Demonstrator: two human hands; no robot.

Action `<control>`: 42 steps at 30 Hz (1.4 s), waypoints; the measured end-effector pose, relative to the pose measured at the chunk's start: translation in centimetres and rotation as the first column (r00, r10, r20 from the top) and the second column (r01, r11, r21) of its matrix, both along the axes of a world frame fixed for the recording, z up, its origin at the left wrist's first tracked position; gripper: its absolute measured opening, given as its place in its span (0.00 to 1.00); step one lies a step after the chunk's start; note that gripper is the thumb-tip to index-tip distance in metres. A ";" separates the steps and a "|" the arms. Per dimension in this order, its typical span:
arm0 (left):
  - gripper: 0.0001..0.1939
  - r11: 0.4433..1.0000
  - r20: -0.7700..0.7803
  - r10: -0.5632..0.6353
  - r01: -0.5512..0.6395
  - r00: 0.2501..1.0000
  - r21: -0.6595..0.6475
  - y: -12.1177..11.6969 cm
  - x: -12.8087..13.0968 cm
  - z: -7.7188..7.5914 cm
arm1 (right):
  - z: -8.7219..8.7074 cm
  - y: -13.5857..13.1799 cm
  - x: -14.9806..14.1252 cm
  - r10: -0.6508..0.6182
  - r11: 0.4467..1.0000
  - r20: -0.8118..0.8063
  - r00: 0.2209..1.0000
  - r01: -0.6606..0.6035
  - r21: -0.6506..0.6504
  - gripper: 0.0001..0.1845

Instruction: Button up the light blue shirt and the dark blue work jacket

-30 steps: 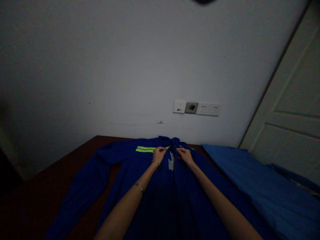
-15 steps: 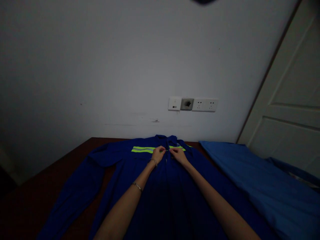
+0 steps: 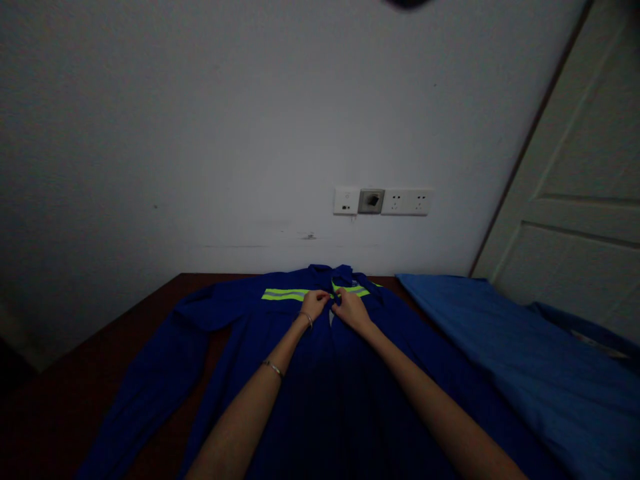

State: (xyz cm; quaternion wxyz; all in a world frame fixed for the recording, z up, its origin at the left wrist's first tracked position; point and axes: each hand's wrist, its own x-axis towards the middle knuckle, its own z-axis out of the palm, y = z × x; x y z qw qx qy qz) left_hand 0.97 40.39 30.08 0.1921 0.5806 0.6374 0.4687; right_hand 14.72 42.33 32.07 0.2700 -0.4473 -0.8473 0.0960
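Note:
A dark blue work jacket (image 3: 280, 373) with a yellow-green reflective stripe (image 3: 283, 294) lies spread front up on a dark brown table (image 3: 60, 400), collar toward the wall. My left hand (image 3: 314, 304) pinches the left edge of the jacket's front opening just below the collar. My right hand (image 3: 350, 308) pinches the right edge, and the two hands almost touch at the middle. Thin bracelets sit on my left wrist and forearm.
A lighter blue cloth (image 3: 500, 360) lies to the right of the jacket. A row of wall sockets (image 3: 383, 201) sits on the white wall behind the table. A white door (image 3: 580, 220) stands at the right. The jacket's left sleeve (image 3: 150, 380) stretches toward the near left.
My hands have come together at the jacket's chest, closing the gap in the front opening where a pale inner patch showed a second ago. They also sit slightly nearer the collar.

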 end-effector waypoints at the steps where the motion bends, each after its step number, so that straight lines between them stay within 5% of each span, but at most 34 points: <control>1: 0.09 1.000 -0.010 -0.001 0.001 1.000 -0.014 -0.1 -0.1 0.0 | 0.0 0.0 0.0 0.000 1.000 0.006 1.000 0.000 0.007 0.19; 7: 0.11 0.996 -0.133 0.010 -0.021 0.991 -0.086 -0.9 -0.2 0.4 | 0.2 0.6 0.1 -0.041 0.999 -0.084 0.996 0.038 -0.039 0.19; 11: 0.10 0.992 -0.175 0.000 -0.023 0.985 -0.127 -1.0 -0.5 0.4 | 0.1 0.8 0.1 0.038 0.989 -0.248 0.968 -0.071 -0.127 0.17; 18: 0.08 0.999 -0.200 0.009 -0.015 0.980 -0.029 -0.8 -0.8 -0.1 | -0.2 1.9 0.5 0.075 0.960 -0.355 0.932 -0.164 -0.227 0.18; 32: 0.12 0.997 -0.495 0.027 0.015 0.869 0.081 -1.5 -0.1 0.4 | -0.9 3.2 0.9 0.150 0.924 -0.400 0.904 -0.272 -0.269 0.18; 42: 0.12 0.998 -0.502 0.031 0.000 0.864 0.060 -1.9 0.0 0.5 | -1.1 2.9 0.8 0.165 0.934 -0.398 0.903 -0.273 -0.232 0.18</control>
